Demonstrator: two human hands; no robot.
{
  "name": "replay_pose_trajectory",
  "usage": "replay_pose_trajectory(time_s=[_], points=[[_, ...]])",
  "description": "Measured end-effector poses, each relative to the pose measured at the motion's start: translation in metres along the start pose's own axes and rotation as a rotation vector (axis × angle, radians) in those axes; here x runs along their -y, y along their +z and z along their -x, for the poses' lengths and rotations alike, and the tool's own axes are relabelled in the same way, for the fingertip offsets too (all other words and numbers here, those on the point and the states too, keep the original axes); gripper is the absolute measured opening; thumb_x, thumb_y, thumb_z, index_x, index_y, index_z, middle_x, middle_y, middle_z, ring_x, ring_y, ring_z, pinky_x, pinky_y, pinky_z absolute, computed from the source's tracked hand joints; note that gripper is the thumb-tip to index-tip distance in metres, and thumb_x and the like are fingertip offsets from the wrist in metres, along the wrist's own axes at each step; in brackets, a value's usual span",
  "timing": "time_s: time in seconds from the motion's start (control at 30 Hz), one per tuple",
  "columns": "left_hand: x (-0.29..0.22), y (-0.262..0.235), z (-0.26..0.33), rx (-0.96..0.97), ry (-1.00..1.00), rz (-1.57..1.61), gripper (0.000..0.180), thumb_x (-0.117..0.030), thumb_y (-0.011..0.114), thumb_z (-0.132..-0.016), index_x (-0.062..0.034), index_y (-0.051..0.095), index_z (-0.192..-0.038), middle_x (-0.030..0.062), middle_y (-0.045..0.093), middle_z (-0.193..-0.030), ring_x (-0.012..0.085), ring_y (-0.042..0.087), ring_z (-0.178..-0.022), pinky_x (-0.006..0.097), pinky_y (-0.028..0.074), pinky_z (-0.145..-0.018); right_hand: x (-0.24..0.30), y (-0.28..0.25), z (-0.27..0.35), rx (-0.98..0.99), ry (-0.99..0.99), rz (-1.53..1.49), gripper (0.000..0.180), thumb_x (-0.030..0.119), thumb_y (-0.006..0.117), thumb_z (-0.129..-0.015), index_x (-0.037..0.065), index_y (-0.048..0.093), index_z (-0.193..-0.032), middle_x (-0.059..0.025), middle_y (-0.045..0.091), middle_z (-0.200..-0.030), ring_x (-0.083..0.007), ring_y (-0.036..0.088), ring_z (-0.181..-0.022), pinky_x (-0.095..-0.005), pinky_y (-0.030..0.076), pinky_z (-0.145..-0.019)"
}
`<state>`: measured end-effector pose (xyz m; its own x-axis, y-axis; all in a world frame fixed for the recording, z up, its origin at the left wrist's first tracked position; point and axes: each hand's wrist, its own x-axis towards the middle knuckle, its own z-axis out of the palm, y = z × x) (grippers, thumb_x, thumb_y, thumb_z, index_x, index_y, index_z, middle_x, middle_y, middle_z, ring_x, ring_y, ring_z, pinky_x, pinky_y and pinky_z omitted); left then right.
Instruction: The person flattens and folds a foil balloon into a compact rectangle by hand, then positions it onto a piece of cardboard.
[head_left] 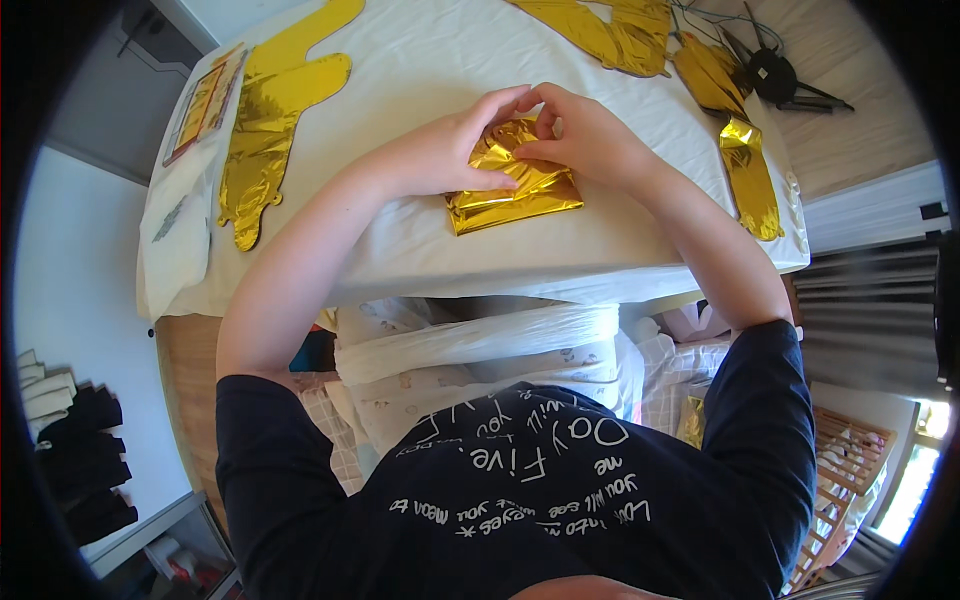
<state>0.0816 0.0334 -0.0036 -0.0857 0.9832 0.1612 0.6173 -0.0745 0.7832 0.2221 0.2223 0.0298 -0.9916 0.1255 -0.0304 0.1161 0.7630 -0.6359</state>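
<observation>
A folded gold foil balloon (520,205) lies flat and crinkled on the white-covered table in front of me. My left hand (485,145) rests over its left side, thumb stretched across the foil and fingers apart from it, reaching to the far edge. From the right, my right hand (580,135) bends over the far part of the balloon, its fingers curled and its thumb pressed to the foil. The two hands' fingertips meet at the far edge. Part of the foil is hidden beneath them.
Flat gold foil balloons lie along the table's left (262,130), far side (615,40) and right (745,170). A printed package (207,100) and clear plastic bag (180,225) sit at the left edge. A black-legged object (775,75) stands beyond the right corner. White cloth (480,345) covers my lap.
</observation>
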Motion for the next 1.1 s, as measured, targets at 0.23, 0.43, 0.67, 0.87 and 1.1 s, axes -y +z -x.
replay_pose_trajectory(time_s=[0.23,0.43,0.67,0.87,1.1], points=[[-0.021,-0.004,-0.001,0.105,-0.204,-0.188,0.088,-0.030,0.078,-0.091,-0.0090,0.029,-0.161,0.0177,0.041,-0.161,0.0310,0.039,-0.150,0.039,0.031,-0.124,-0.016,-0.008,0.007,0.013,0.020,-0.116,0.048,0.021,0.077,-0.092,0.006,0.059,-0.133,-0.0070,0.066,-0.101,-0.0156,0.065,-0.086,-0.0284,0.052,-0.076],[-0.002,0.002,0.003,0.089,-0.109,-0.419,0.087,-0.042,0.070,-0.095,-0.0117,0.026,-0.164,0.0167,0.035,-0.166,0.0331,0.040,-0.149,0.040,0.029,-0.125,-0.013,-0.020,0.037,0.141,-0.027,-0.423,0.058,0.004,0.068,-0.094,0.008,0.047,-0.148,-0.0100,0.060,-0.120,-0.0147,0.067,-0.096,-0.0281,0.056,-0.089],[-0.003,0.000,0.000,0.113,0.032,-0.355,0.078,-0.042,0.062,-0.101,-0.0157,0.027,-0.164,0.0121,0.028,-0.169,0.0300,0.030,-0.155,0.047,0.020,-0.129,-0.024,-0.017,0.035,0.110,-0.019,-0.400,0.062,-0.003,0.065,-0.092,0.008,0.046,-0.150,-0.0089,0.060,-0.121,-0.0136,0.068,-0.099,-0.0282,0.056,-0.092],[0.004,0.001,0.002,0.153,0.113,-0.571,0.064,-0.045,0.053,-0.105,-0.0139,0.039,-0.159,0.0170,0.031,-0.167,0.0328,0.031,-0.154,0.049,0.022,-0.128,-0.023,-0.014,0.030,0.051,-0.005,-0.390,0.052,0.003,0.069,-0.091,0.005,0.054,-0.141,-0.0066,0.065,-0.114,-0.0149,0.070,-0.093,-0.0282,0.057,-0.084],[0.002,0.003,0.002,0.162,0.123,-0.631,0.062,-0.043,0.051,-0.106,-0.0085,0.041,-0.157,0.0165,0.031,-0.167,0.0318,0.028,-0.155,0.049,0.023,-0.128,0.014,-0.009,0.049,-0.150,0.084,-0.232,0.027,0.001,0.069,-0.090,0.003,0.069,-0.117,-0.0116,0.073,-0.112,-0.0213,0.073,-0.095,-0.0304,0.058,-0.084]])
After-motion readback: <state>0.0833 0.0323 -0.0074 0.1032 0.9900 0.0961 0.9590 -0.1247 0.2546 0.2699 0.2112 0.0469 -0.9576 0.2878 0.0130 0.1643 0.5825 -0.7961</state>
